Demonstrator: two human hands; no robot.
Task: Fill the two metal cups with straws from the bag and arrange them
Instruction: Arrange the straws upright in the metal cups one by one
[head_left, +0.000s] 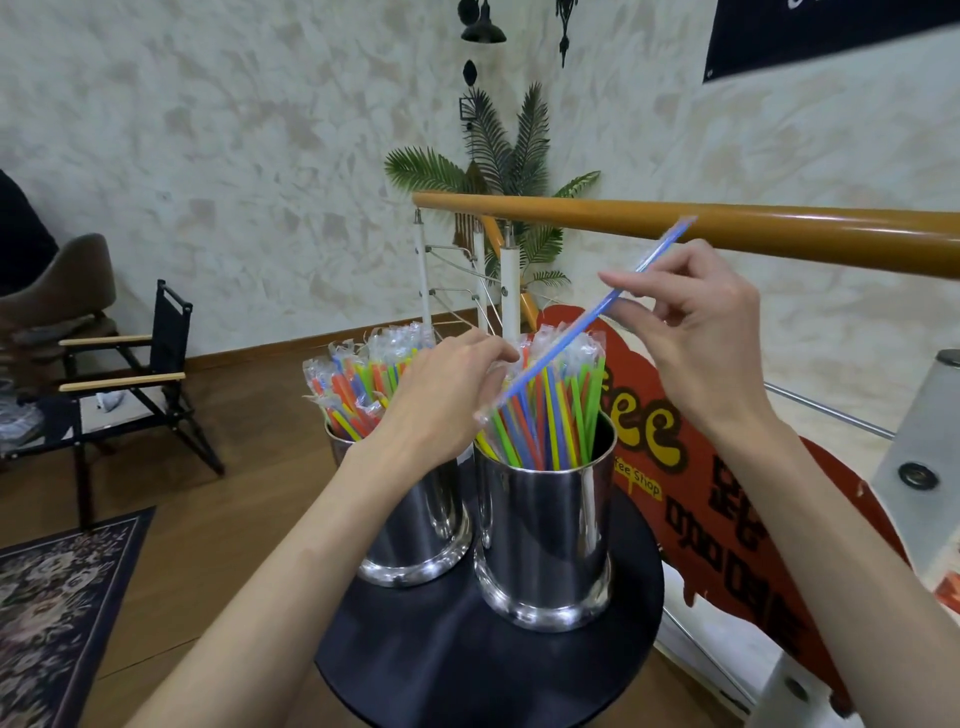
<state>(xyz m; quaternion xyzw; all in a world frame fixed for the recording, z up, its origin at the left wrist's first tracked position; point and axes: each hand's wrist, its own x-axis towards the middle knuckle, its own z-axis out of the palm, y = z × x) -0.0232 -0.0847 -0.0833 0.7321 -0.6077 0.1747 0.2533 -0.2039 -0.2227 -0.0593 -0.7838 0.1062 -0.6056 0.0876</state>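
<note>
Your hands meet over the right-hand cup: your right hand (691, 332) pinches a single blue straw (587, 317) between thumb and fingers near the straw's upper part, and your left hand (441, 395) has its fingers curled in at the straw's lower end, though whether they actually grip that tip or only steady it against the bundle I cannot tell. Nearest you is the round black table (467, 665), and both metal cups stand on it, the right cup (545, 535) closer to its near edge and the left cup (415, 525) just beside it, a little further back toward the left edge. Both are already packed with wrapped coloured straws (550, 421) standing roughly upright. What matters for the next move is the blue straw's axis: it runs on a steep diagonal, low end down-left at the right cup's mouth, high end up-right past your right hand toward the wooden handrail (727, 223). My judgement is that you need to swing the top leftward until it stands with the others, then let it drop; your right hand, higher on the shaft, is better placed to steer. No bag is in view.
</note>
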